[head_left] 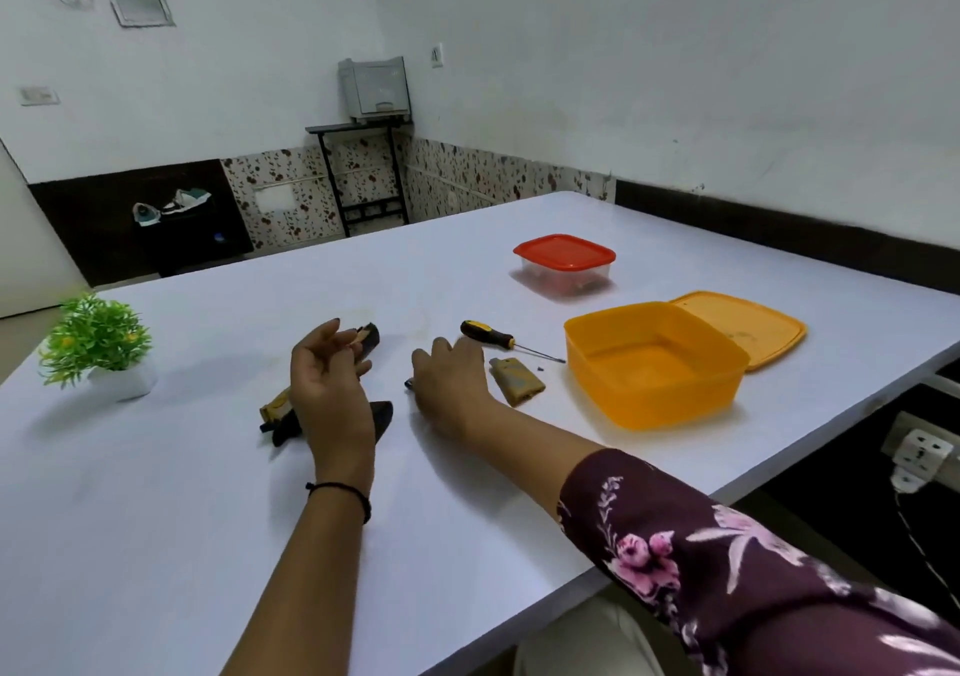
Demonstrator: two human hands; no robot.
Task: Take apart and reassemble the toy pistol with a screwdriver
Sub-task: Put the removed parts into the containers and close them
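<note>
**Toy pistol in pieces between two hands on a white table**

Head view: The left hand (pixel 327 384) hovers with its fingers loosely curled. A dark pistol piece (pixel 370 338) sits at its fingertips, and I cannot tell whether the fingers hold it. Under that palm, partly hidden, lies the dark-and-tan pistol body (pixel 280 415).

The right hand (pixel 452 384) lies palm down with fairly straight fingers, gripping nothing that shows. A small dark part (pixel 409 383) peeks out just beside its thumb. The screwdriver (pixel 491 335) lies just beyond its fingertips. A tan grip panel (pixel 517 381) lies just outside its little-finger edge, with a tiny dark speck, probably a screw (pixel 540 367), near the panel's far side. An open orange tub (pixel 613 405) stands further out on that side.

The pieces look like light, stiff, smooth plastic shells. They are probably best pinched along their long edges, and the screwdriver taken by its thick handle.
</note>
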